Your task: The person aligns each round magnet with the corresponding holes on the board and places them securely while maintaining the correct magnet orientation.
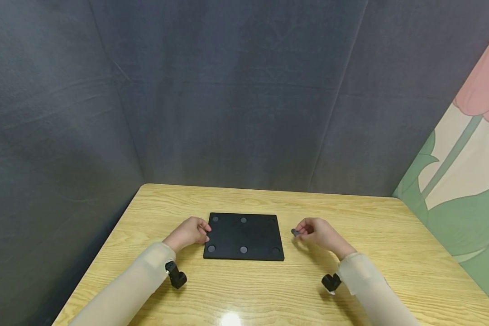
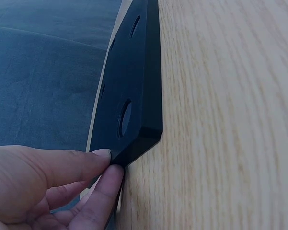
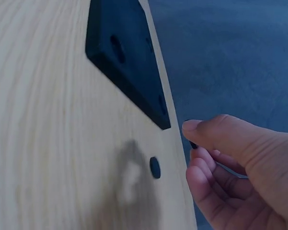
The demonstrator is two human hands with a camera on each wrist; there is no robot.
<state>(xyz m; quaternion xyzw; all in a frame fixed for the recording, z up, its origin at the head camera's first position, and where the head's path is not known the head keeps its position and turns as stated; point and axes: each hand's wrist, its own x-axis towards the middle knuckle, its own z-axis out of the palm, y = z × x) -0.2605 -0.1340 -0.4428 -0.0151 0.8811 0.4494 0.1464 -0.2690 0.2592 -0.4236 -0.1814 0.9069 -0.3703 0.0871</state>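
Note:
A flat black rectangular board (image 1: 244, 235) with several round recesses lies on the table. The left and middle circles look grey, the two on the right look dark. At the board's left edge, my left hand (image 1: 192, 233) holds the rim between thumb and finger; the left wrist view shows these fingertips (image 2: 103, 153) beside a corner recess. Right of the board, my right hand (image 1: 315, 232) pinches a small dark piece (image 3: 193, 144), mostly covered by thumb and fingers. Below that hand, a dark round disc (image 3: 155, 167) lies on the wood.
The wooden table (image 1: 244, 290) has a pale grain and a bright reflection near its front. A dark grey curtain (image 1: 236, 99) hangs behind and to the left. On the right stands a wall with a painted flower (image 1: 468, 181).

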